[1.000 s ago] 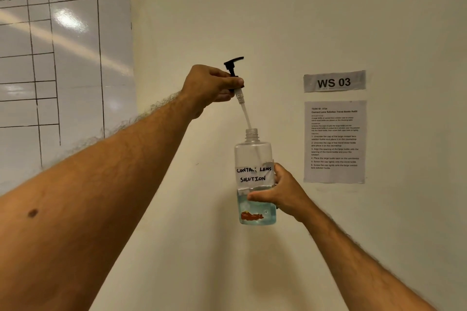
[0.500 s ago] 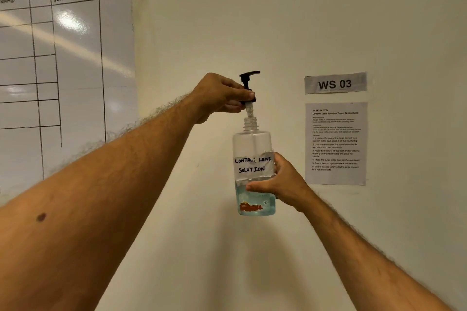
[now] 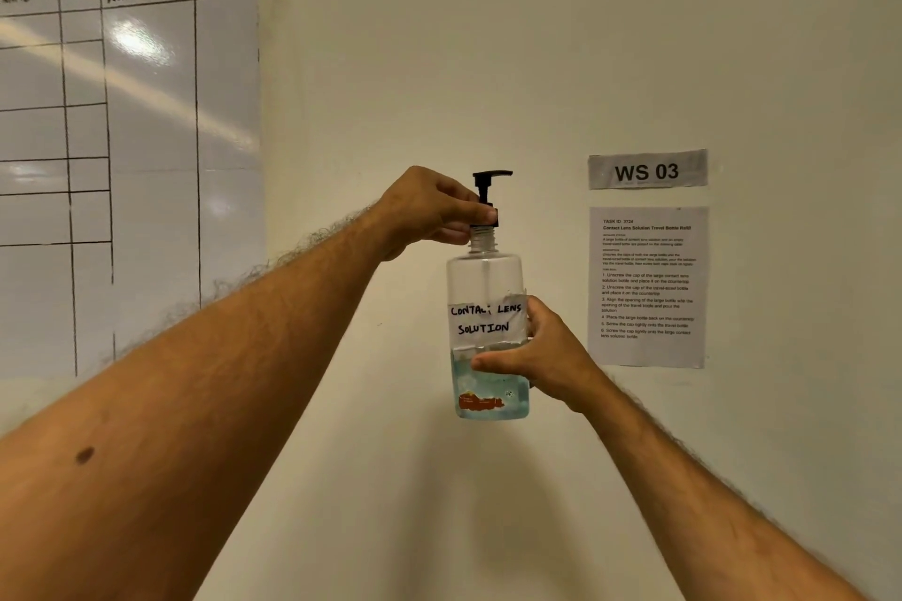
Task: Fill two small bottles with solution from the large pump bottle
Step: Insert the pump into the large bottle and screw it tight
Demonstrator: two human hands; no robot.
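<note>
The clear plastic pump bottle (image 3: 488, 307), with a hand-lettered paper label reading "CONTACT LENS SOLUTION" and a shallow layer of pale blue liquid at the bottom, is held upright in the air in front of a cream wall, not resting on any table. The right hand (image 3: 542, 356) wraps its grip round the lower body of the bottle, thumb across the front just under the label. The left hand (image 3: 429, 210) pinches the black pump head's collar (image 3: 485, 217) between thumb and fingertips; the collar sits right at the top of the threaded neck, and threads are visible below it, so it does not look screwed home. The nozzle (image 3: 493, 174) points to the right.

Judging by this, the step in hand concerns the pump cap at the neck of the large bottle: either threading it on or loosening it, and one frame cannot settle which. The two small bottles are not in view, so whether they are filled cannot be told.

The next move calls for a steady right-hand hold on the bottle while the left turns the collar squarely on the threads, keeping the bottle upright so the little liquid left does not spill.

On the wall hang a whiteboard (image 3: 132, 161) ruled into columns, a grey "WS 03" sign (image 3: 647, 169) and a printed instruction sheet (image 3: 647, 286).
</note>
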